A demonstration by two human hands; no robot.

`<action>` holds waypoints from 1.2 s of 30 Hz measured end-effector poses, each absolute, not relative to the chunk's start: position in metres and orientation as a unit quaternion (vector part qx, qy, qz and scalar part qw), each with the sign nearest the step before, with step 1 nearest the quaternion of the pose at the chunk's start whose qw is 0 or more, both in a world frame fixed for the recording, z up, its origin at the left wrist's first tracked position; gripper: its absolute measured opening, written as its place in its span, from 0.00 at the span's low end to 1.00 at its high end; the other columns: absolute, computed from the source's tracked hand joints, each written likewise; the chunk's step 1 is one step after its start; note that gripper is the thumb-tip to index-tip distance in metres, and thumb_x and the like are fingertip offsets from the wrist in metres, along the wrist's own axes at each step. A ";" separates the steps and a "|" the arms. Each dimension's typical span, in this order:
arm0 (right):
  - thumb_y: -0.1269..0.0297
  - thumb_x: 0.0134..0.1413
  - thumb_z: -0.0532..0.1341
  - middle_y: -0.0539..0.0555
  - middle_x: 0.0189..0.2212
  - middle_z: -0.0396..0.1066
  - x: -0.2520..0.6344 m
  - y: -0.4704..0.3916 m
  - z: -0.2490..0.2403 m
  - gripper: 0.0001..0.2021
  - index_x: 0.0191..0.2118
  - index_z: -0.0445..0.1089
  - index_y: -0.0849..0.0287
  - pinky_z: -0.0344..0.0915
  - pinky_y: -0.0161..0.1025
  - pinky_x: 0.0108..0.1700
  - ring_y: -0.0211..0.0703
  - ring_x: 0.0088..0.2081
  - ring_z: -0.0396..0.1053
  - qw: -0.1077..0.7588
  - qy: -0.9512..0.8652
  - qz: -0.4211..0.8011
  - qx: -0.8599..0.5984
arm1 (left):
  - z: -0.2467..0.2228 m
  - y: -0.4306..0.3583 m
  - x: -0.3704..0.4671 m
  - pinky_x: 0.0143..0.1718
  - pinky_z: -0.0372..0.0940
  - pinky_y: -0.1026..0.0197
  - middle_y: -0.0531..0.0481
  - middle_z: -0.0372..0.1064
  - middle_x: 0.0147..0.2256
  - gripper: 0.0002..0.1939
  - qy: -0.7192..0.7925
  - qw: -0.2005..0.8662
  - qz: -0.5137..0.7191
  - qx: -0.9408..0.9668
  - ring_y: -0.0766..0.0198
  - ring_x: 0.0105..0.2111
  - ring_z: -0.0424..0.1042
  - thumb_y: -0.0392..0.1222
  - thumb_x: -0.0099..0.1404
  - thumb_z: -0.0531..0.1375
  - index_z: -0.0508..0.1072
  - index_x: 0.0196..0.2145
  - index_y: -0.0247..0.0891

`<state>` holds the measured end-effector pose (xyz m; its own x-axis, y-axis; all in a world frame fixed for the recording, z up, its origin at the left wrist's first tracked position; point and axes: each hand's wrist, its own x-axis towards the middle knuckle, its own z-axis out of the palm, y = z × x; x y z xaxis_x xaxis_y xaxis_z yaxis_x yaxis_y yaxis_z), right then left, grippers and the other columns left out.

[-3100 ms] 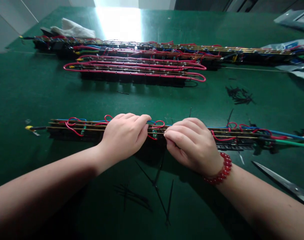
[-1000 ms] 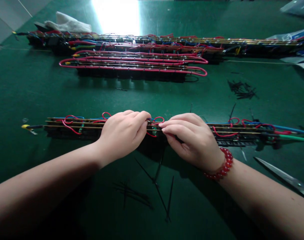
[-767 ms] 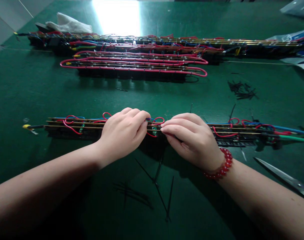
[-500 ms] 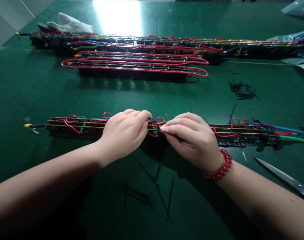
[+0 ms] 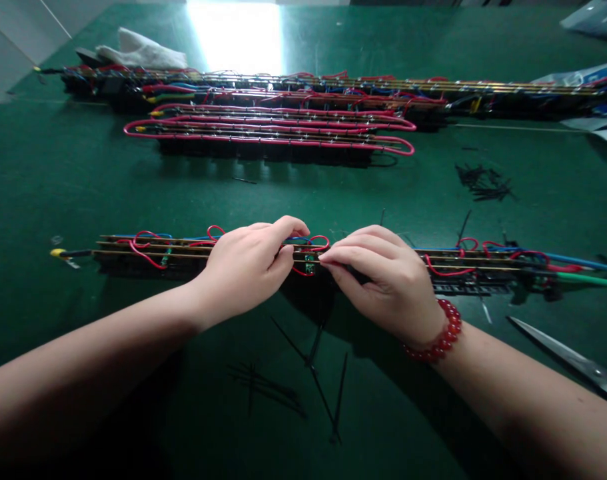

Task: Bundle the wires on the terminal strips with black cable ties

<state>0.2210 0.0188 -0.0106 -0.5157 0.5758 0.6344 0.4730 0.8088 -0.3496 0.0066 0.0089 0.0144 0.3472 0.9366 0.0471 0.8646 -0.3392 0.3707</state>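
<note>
A long wired assembly (image 5: 148, 263), with brass-coloured rails over black blocks and looped red and blue wires, lies across the table before me. My left hand (image 5: 250, 263) curls over its middle, thumb on the near side and index finger reaching to the far side by the blue wire. To the right of a small green part (image 5: 310, 265), my right hand (image 5: 378, 277) pinches thumb and fingertips together at the rails. What sits in that pinch is too small to make out. A black cable tie (image 5: 464, 227) sticks up from the assembly farther right.
Loose cable ties (image 5: 270, 387) lie on the near side of the green table (image 5: 133, 193). Scissors (image 5: 568, 350) rest at the right. Short black offcuts (image 5: 483, 181) form a pile beyond. More wired assemblies (image 5: 283, 127), a white cloth (image 5: 143, 50) and plastic bags (image 5: 596, 19) are farther back.
My left index finger has lifted and stretched slightly to the right, widening the gap from the thumb. My right hand keeps its pinch in nearly the same place.
</note>
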 end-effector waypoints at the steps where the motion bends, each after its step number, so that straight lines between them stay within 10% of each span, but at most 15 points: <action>1: 0.72 0.57 0.64 0.53 0.34 0.81 0.221 0.019 -0.011 0.05 0.37 0.76 0.55 0.73 0.45 0.40 0.44 0.35 0.75 0.389 -0.868 0.066 -0.303 | 0.015 0.009 0.006 0.47 0.70 0.55 0.52 0.78 0.48 0.16 0.553 0.157 0.142 0.806 0.57 0.47 0.78 0.36 0.70 0.52 0.69 0.53 0.46; 36: 0.72 0.58 0.64 0.53 0.34 0.78 0.223 0.015 -0.015 0.07 0.34 0.65 0.55 0.73 0.41 0.38 0.44 0.36 0.76 0.409 -0.832 0.119 -0.357 | -0.002 0.005 -0.001 0.50 0.71 0.51 0.49 0.77 0.52 0.17 0.398 0.074 0.243 0.881 0.55 0.48 0.77 0.42 0.70 0.57 0.73 0.55 0.40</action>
<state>0.2234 0.0150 -0.0149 -0.4112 0.6907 0.5948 0.4959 0.7171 -0.4898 -0.0012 0.0049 -0.0020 0.5643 0.7382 0.3697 0.6662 -0.6716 0.3242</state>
